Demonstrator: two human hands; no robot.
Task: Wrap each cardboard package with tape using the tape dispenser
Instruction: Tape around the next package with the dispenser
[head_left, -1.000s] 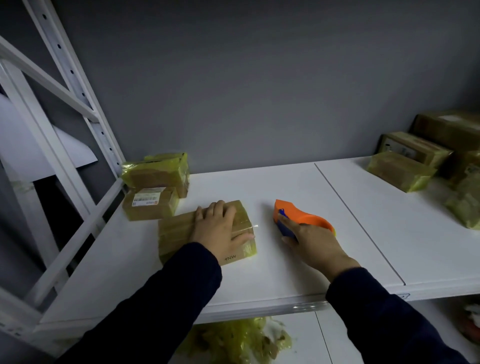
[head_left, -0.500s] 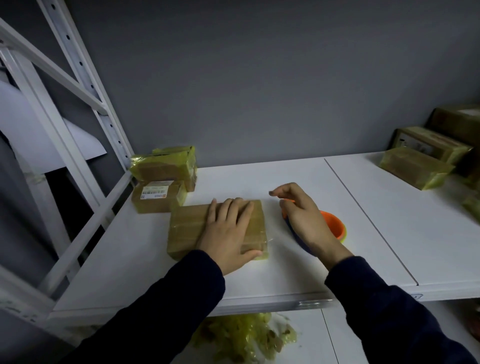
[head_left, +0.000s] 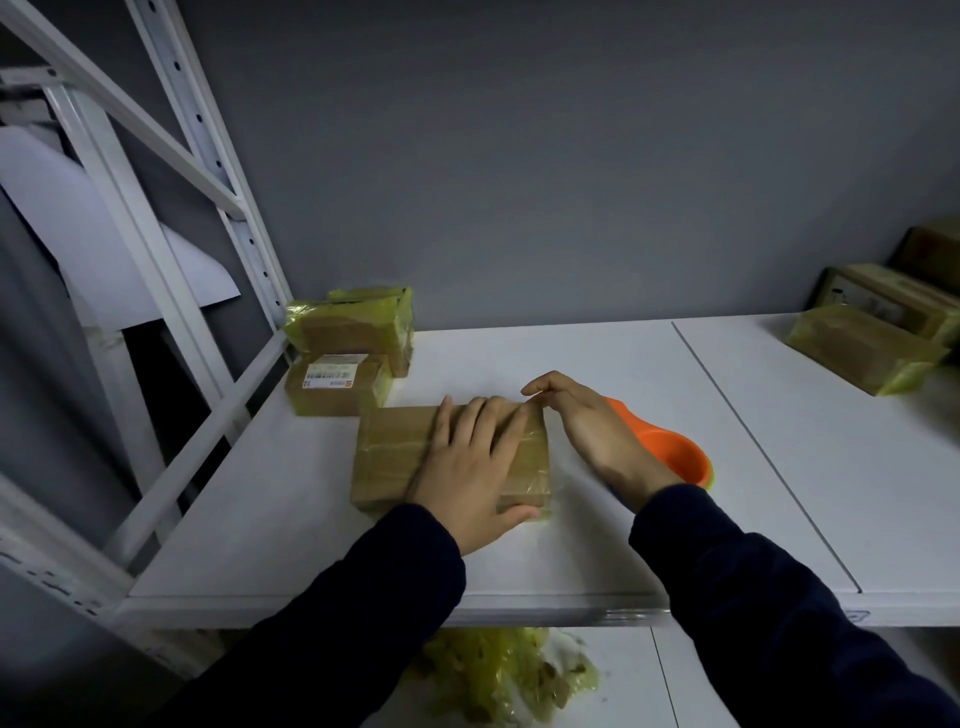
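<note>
A flat cardboard package (head_left: 395, 452) with clear tape on it lies on the white shelf (head_left: 623, 364). My left hand (head_left: 467, 467) rests flat on its right half with straight fingers, pressing it down. My right hand (head_left: 587, 431) is at the package's far right corner, fingers curled, with thumb and forefinger pinching the loose tape end there. The orange tape dispenser (head_left: 670, 452) lies on the shelf just behind my right hand, untouched and partly hidden by it.
Two wrapped packages (head_left: 353, 332) (head_left: 337, 384) sit at the back left by the white rack upright (head_left: 208, 208). More packages (head_left: 857, 348) stand at the far right. Crumpled yellowish film (head_left: 498, 670) lies on the lower shelf under the front edge.
My right hand let go of the tape dispenser and moved left to the package's far right corner. My left hand stayed on the package and the fingers flattened.
</note>
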